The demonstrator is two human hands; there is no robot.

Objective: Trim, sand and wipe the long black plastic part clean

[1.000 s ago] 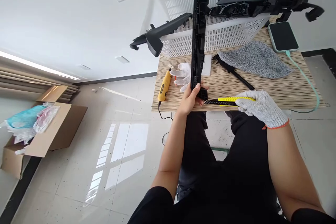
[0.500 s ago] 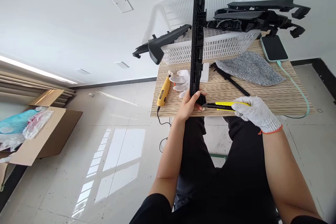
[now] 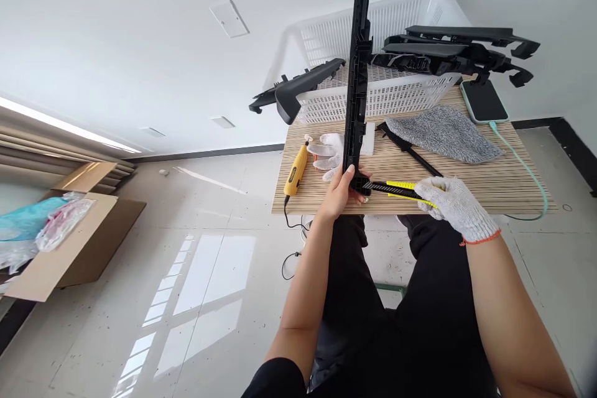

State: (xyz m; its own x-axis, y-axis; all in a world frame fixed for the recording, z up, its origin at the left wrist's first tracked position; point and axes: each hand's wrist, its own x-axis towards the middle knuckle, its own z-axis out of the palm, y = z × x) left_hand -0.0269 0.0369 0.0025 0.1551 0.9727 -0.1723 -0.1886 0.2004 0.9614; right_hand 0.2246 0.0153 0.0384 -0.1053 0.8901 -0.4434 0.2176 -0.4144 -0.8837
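Observation:
My bare left hand (image 3: 344, 189) is closed round the lower end of a long black plastic part (image 3: 357, 68), which stands upright on the near edge of the wooden table (image 3: 494, 183). My right hand (image 3: 451, 202), in a white knit glove with an orange cuff, grips a yellow and black utility knife (image 3: 396, 189). The knife lies almost level, and its tip touches the foot of the black part beside my left fingers.
A white basket (image 3: 373, 90) at the table's back holds several black plastic parts (image 3: 457, 53). On the table lie a spare white glove (image 3: 326, 149), a yellow rotary tool (image 3: 296, 170), a grey cloth (image 3: 443, 130), a black strip (image 3: 410, 149) and a phone (image 3: 483, 101) on a cable. A cardboard box (image 3: 69, 242) sits left.
The view has tilted, so the top of the upright black part now shows. The knife tip has moved left, closer in against the foot of the part. Both hands keep their grips.

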